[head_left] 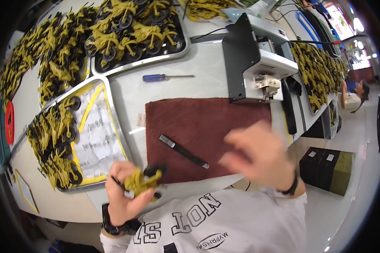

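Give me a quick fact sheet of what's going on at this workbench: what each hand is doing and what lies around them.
Left hand: grips a yellow toy motorcycle with black wheels
Right hand: blurred, raised above the mat, holds nothing visible
Mat: dark red, on the white bench
Tool on mat: black slim tool, lying diagonally
Screwdriver: blue handle, beyond the mat
Near tray: left of mat, part filled with yellow motorcycles
Far tray: full of the same toys
Machine: grey and black, at the mat's far right corner
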### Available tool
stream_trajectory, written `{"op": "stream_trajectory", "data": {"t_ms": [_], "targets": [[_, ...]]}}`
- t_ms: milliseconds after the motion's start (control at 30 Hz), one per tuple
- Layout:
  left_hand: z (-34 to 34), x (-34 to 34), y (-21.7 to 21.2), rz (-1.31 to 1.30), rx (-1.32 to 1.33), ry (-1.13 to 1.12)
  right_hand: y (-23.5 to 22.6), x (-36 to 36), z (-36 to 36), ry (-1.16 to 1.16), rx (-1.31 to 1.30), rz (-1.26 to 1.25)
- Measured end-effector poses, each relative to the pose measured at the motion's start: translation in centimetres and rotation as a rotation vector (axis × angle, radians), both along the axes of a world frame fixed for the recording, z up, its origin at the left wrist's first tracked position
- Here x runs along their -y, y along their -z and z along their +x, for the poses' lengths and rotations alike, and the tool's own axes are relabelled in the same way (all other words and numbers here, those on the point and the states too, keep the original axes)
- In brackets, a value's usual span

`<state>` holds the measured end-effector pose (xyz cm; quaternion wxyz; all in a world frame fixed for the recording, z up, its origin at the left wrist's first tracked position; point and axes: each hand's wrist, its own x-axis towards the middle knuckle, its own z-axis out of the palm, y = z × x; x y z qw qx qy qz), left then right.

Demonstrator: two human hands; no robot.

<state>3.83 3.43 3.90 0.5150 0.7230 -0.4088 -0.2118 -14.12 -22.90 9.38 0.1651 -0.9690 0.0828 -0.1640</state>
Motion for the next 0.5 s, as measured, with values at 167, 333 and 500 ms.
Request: {"op": "stream_trajectory", "data": {"t_ms": [167,333,500], "targets": [[0.6,9.5,2.0,-0.107,-0.612,-0.033,6.3,-5.7,0.0,0.059,-0.512,0.072],[0.7,10.3,2.9,0.077,-0.710,0.026,7.5,-7.6,0.2,0.159,-0.437,0.146],[1.1,10.2,3.1,0.147,-0.635,0.026,8.1,-8.1,1.0,0.176,-0.365,0.221]]}}
